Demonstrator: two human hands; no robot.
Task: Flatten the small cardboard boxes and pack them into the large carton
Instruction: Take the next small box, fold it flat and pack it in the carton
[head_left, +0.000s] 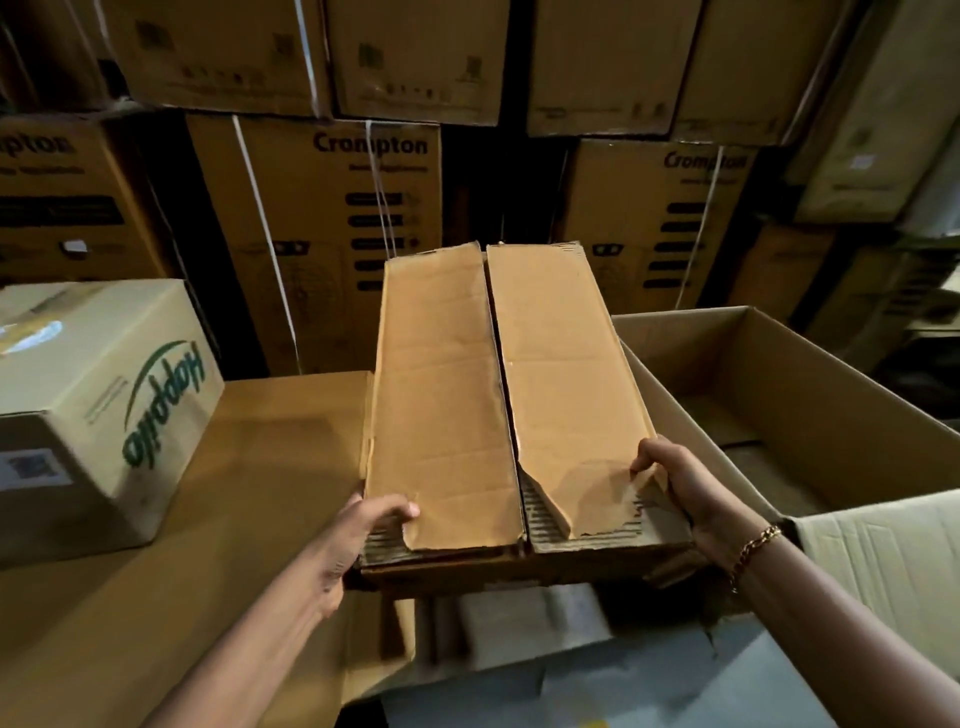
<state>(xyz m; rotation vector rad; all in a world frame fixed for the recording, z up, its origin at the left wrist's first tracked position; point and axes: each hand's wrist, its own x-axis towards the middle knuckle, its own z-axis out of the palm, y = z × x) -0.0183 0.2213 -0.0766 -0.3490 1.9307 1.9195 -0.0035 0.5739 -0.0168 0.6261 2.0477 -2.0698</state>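
Observation:
A small brown cardboard box is held up in front of me, its two long top flaps closed with a dark seam down the middle and torn paper at the near end. My left hand grips its near left corner, thumb curled over the top edge. My right hand, with a chain bracelet on the wrist, grips the near right corner, fingers curled over the torn flap. The large open carton stands to the right, its near flap folded outward; the box overhangs its left wall.
A closed box printed "Happilo" sits at the left on a brown cardboard surface. Stacked Crompton cartons form a wall behind. Loose flat cardboard pieces lie below the held box.

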